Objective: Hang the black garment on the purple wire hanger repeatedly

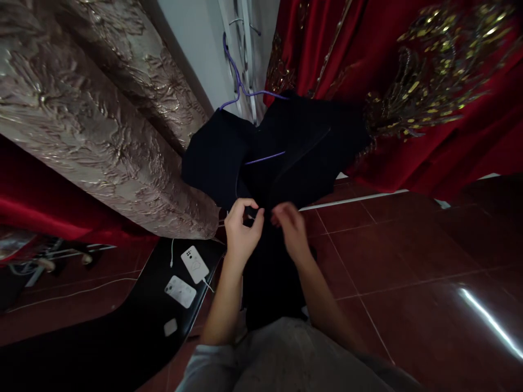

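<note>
A dark navy jacket (306, 147) with an open V-shaped front hangs on a purple hanger (238, 81). The hanger's crossbar shows inside the neck opening. At the lower end of that opening, my left hand (244, 227) pinches a bit of the jacket's front edge between thumb and forefinger. My right hand (291, 226) is close beside it, on the other front edge. Its fingers are curled together and somewhat blurred, so what lies between them is hidden. Below both hands the cloth is too dark to make out details.
White metal rack bars (247, 49) stand behind the hanger. A beige textured garment (134, 147) hangs left, a red sequined one (408, 109) right. On a black bench (122, 326) lie a white phone (195, 264) with a cable, a patterned phone (180, 291) and a small white case (170, 327).
</note>
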`<state>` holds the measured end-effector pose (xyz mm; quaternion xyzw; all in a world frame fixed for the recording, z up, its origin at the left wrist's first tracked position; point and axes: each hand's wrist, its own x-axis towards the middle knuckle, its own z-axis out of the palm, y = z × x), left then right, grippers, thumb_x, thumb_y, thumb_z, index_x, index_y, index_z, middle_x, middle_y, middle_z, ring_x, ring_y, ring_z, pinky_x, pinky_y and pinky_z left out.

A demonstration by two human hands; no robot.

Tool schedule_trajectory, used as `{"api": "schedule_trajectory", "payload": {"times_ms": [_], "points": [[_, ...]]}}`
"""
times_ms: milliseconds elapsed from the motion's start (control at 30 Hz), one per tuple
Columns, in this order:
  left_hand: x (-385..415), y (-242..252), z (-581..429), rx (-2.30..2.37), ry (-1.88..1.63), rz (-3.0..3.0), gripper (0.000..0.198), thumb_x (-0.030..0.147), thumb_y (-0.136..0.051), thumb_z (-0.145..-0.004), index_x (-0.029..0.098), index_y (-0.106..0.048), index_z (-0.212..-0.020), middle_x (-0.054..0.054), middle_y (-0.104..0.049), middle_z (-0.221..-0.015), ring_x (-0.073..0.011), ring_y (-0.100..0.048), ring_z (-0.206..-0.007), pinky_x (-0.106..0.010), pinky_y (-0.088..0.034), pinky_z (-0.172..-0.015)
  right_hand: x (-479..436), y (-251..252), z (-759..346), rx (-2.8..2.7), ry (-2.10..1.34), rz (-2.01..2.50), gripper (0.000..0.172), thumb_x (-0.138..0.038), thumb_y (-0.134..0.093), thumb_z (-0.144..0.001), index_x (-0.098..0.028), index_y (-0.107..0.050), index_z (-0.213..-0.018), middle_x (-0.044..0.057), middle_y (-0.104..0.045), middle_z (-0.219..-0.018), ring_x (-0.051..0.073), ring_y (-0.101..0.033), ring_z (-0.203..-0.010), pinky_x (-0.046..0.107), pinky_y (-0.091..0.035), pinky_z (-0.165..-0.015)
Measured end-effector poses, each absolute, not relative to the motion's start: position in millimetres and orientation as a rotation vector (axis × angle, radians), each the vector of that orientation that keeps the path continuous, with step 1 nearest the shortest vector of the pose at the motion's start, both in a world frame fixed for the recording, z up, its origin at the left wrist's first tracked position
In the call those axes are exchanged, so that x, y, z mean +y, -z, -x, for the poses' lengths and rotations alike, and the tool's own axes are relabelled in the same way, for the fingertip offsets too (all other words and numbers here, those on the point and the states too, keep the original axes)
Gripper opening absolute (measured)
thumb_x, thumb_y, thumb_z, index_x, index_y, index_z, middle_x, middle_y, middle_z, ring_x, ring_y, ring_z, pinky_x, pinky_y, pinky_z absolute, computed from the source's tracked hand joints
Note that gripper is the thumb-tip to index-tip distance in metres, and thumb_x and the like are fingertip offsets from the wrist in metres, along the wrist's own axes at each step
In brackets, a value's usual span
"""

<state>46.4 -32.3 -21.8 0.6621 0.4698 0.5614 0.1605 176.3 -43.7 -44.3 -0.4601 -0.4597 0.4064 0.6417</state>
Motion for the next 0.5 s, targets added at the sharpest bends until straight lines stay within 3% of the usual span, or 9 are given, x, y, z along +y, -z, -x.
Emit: {"api": "schedule_trajectory", "payload": {"times_ms": [67, 167, 333, 500], "points": [[-41, 28, -58, 1.277, -1.674, -1.648, 0.021, 0.020, -0.070, -0.092, 0.021, -0.061, -0.112, -0.002, -0.059, -0.094, -0.0107, -0.057, -0.071, -0.021, -0.046, -0.060, -49, 54, -159, -1.102, -1.281, 1.011, 0.049, -0.060, -0.053, -0.096, -0.019, -0.055, -0.070, 0.000, -0.052, -0.065, 0.014, -0.050, -0.063, 0.028, -0.041, -0.061], [-51, 35, -63, 1.225, -1.758, -1.452, 0.033, 0.021, -0.071, -0.093, 0.024, -0.060, -0.124, -0.001, -0.055, -0.093, -0.0094, -0.053, -0.070, -0.019, -0.046, -0.059, -45, 54, -155, -1.055, -1.359, 1.008, 0.057, -0.070, -0.057, -0.089, -0.019, -0.052, -0.064, -0.001, -0.049, -0.061, 0.012, -0.045, -0.059, 0.027, -0.038, -0.057], [-58, 38, -56, 1.220, -1.769, -1.504, 0.030, 0.017, -0.074, -0.091, 0.024, -0.068, -0.120, -0.001, -0.056, -0.092, -0.0106, -0.056, -0.078, -0.021, -0.052, -0.072, -42, 47, -166, -1.072, -1.313, 1.014, 0.045, -0.059, -0.070, -0.084, -0.019, -0.056, -0.070, -0.003, -0.052, -0.060, 0.009, -0.044, -0.055, 0.024, -0.037, -0.055], [-59, 36, -55, 1.186, -1.738, -1.480, 0.019, 0.018, -0.074, -0.090, 0.022, -0.071, -0.109, -0.001, -0.058, -0.089, -0.0101, -0.056, -0.072, -0.022, -0.053, -0.067, -46, 51, -162, -1.020, -1.364, 0.988, 0.042, -0.058, -0.066, -0.088, -0.019, -0.056, -0.075, -0.003, -0.056, -0.064, 0.010, -0.048, -0.055, 0.023, -0.037, -0.052]]}}
